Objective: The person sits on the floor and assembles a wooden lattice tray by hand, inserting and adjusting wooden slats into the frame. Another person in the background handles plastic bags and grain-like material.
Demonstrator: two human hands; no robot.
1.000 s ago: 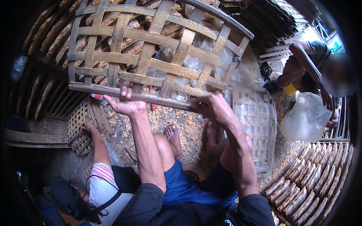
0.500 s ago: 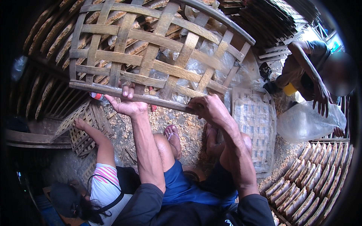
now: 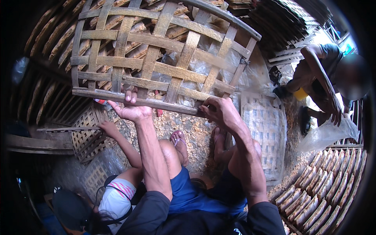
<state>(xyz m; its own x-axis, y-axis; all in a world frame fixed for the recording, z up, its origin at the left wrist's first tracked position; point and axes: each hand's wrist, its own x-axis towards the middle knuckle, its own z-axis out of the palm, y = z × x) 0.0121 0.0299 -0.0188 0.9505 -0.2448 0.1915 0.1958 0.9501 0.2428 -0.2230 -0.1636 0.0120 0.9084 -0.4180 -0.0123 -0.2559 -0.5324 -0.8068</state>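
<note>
A large woven bamboo rack (image 3: 162, 25) is held up in front of me, tilted, with its near wooden rail (image 3: 168, 106) toward my body. My left hand (image 3: 133, 110) grips that rail from below, palm up, with fingertips hooked over it through the lattice. Near the rail's right end, my right hand (image 3: 221, 111) is closed with fingers bent against the wood. Its exact fingertip contact is partly hidden. Behind the lattice, clear plastic sheeting (image 3: 235, 62) and rows of crumbly slabs show through the gaps.
At left, a co-worker in a cap (image 3: 70, 207) holds a thin panel (image 3: 70, 129) above woven panels (image 3: 84, 137). Another person at right handles a clear plastic sheet (image 3: 331, 135). Plastic-covered lattice (image 3: 262, 141) lies right of my legs. Rows of slabs (image 3: 325, 188) sit lower right.
The rack has shifted slightly left, its right end with it. The left co-worker's panel is turned edge-on and the body leans closer. At right, the plastic sheet has collapsed and hangs lower.
</note>
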